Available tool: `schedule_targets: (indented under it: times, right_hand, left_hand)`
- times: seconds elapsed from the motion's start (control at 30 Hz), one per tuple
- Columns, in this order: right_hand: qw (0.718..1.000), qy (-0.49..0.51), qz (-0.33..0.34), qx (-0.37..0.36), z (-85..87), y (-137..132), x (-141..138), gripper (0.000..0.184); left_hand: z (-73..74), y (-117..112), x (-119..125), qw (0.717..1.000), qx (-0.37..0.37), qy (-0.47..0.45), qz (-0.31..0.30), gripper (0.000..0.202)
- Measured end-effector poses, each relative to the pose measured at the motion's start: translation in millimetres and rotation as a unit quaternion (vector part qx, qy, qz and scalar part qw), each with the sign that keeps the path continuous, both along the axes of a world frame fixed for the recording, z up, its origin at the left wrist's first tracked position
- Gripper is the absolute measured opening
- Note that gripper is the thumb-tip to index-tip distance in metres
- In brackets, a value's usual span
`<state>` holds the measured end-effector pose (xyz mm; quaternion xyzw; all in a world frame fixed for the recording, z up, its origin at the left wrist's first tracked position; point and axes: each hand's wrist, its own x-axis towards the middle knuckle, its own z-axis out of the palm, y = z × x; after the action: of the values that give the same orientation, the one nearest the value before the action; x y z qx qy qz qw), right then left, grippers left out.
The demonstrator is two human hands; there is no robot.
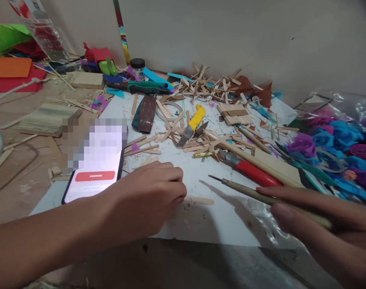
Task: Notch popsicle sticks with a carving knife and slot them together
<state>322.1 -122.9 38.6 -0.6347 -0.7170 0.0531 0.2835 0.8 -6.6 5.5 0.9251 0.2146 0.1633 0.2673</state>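
Observation:
My left hand point(154, 196) is closed low over the white paper, its fingers curled round one end of a wooden craft stick point(201, 200). The stick's rounded free end points right; the gripped end is hidden. At the right, my right hand point(315, 224) pinches the wooden handle of a thin carving tool point(252, 193). The tool's dark metal tip points left, above the paper and apart from the stick. A lit phone point(95, 160) lies beside my left forearm. Beyond my hands lie a yellow utility knife point(192, 125) and a red-handled knife point(258, 173).
Craft sticks and wood scraps litter the white paper point(183, 233). At the back are a heap of sticks point(207, 84), green-handled pliers point(147, 87) and a black-lidded jar point(137, 69). Scissors point(303, 162) and crepe-paper flowers point(336, 136) lie right, wood blocks point(49, 118) left.

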Motion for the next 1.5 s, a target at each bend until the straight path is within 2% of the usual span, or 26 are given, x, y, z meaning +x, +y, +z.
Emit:
schedule_targets:
  times: [0.07, 0.13, 0.23, 0.27, 0.33, 0.4, 0.5, 0.57, 0.67, 0.73, 0.9, 1.0, 1.17, 1.5]
  right_hand:
    - [0.997, 0.042, -0.057, -0.042, 13.8, 5.9, -7.9, 0.011]
    - [0.992, 0.082, -0.062, -0.066, 26.3, 17.0, -24.0, 0.018]
    - [0.994, 0.099, 0.007, -0.048, 35.5, 37.8, -51.2, 0.023]
    - [0.992, 0.097, 0.042, -0.065, 35.7, 44.1, -58.4, 0.024]
    - [0.986, 0.081, 0.097, -0.108, 32.9, 53.7, -68.5, 0.023]
    - [0.981, 0.077, 0.112, -0.136, 27.8, 58.7, -74.6, 0.021]
    - [0.982, 0.135, 0.063, -0.117, 18.8, 59.7, -81.8, 0.022]
    - [0.973, 0.194, 0.029, -0.124, 12.2, 57.8, -85.3, 0.027]
    - [0.961, 0.229, 0.034, -0.15, 2.6, 52.6, -84.9, 0.017]
    - [0.965, 0.208, 0.062, -0.147, -1.3, 48.2, -80.9, 0.008]
    - [0.962, 0.139, 0.144, -0.184, 0.1, 41.6, -75.4, 0.017]
    - [0.962, 0.1, 0.171, -0.189, 1.4, 41.4, -77.7, 0.02]
    - [0.966, 0.056, 0.187, -0.168, -0.8, 40.6, -80.8, 0.02]
    - [0.966, 0.001, 0.195, -0.169, 4.4, 44.8, -93.7, 0.021]
  left_hand:
    - [-0.6, -0.6, -0.6, 1.0, -0.01, 0.001, -0.007, 0.028]
    - [-2.0, -0.9, -1.5, 1.0, -0.019, 0.004, -0.011, 0.027]
    - [-3.6, -0.3, -2.1, 1.0, -0.026, 0.005, -0.016, 0.024]
    - [-3.5, 0.0, -1.7, 1.0, -0.025, 0.005, -0.016, 0.024]
    - [-2.4, 0.6, -0.3, 1.0, -0.02, 0.005, -0.018, 0.025]
    - [-0.8, 0.6, 1.3, 1.0, -0.015, 0.011, -0.017, 0.026]
    - [0.0, -0.5, 1.7, 1.0, -0.018, 0.021, -0.011, 0.024]
    - [-0.5, -1.3, 0.9, 1.0, -0.017, 0.02, -0.007, 0.023]
    - [-0.9, -2.1, -0.4, 1.0, -0.003, 0.014, -0.007, 0.026]
    - [-0.3, -2.2, -0.4, 1.0, 0.002, 0.015, -0.007, 0.028]
    - [1.3, -1.6, 1.1, 1.0, -0.014, 0.024, -0.008, 0.024]
    - [0.6, -1.6, 1.5, 1.0, -0.014, 0.017, -0.002, 0.022]
    - [-0.2, -1.8, 1.9, 1.0, -0.012, 0.011, -0.005, 0.022]
    - [1.8, -2.1, -0.9, 1.0, -0.015, 0.011, -0.009, 0.025]
